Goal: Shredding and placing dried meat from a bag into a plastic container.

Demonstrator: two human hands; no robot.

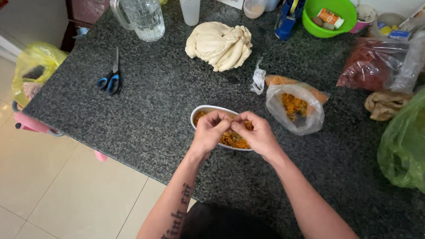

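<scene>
Over the white bowl (199,112), both the left hand (209,130) and right hand (257,134) pinched orange shreds (234,139); small pinches, kept above the bowl, would spill least.

White oval dish (201,112) of shredded orange filling (234,139), near the counter's front edge, partly covered, small pinch held above

Speckled polished granite counter (146,107); glossy white bowl (198,113); clear crinkled plastic bag (298,113).
</scene>
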